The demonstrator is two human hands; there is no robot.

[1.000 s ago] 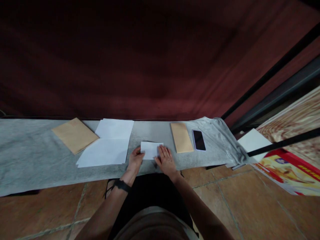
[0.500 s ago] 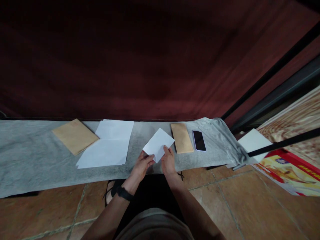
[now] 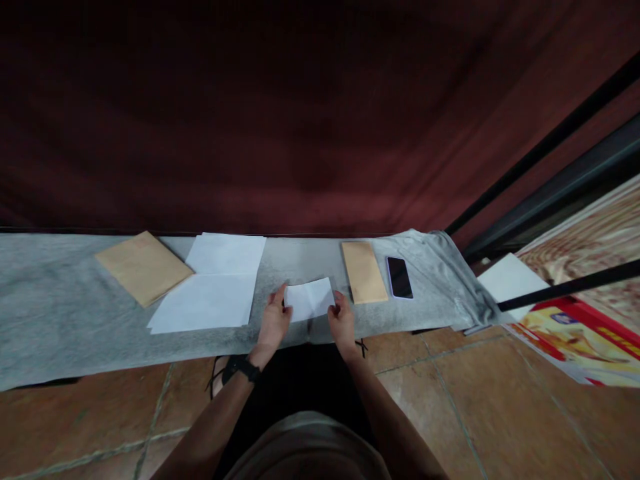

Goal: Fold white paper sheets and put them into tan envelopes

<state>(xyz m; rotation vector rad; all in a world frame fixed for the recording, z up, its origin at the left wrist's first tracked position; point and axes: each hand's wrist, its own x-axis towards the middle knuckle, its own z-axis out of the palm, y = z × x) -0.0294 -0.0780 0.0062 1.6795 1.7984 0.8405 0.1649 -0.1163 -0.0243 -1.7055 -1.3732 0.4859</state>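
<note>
A small folded sheet of white paper (image 3: 309,299) with a crease down its middle is held level in front of me. My left hand (image 3: 275,319) grips its left edge, the thumb on the near side. At the opposite edge, my right hand (image 3: 342,321) has its fingers closed on the paper. Left of my hands lies a stack of larger white sheets (image 3: 215,293) with a crosswise fold line. To the right, a brown envelope stack (image 3: 365,272) rests close to my right hand.
Grey cloth (image 3: 90,340) covers the narrow table. More brown envelopes (image 3: 144,268) lie at the left, overlapping the sheets. A phone (image 3: 399,277) lies right of the envelopes. Black bars (image 3: 565,293) and a colourful box (image 3: 585,340) stand off the right end.
The folded paper has turned from a tilted, diamond-like pose to nearly square with me and lies lower. My hands have moved apart to its two side edges.
</note>
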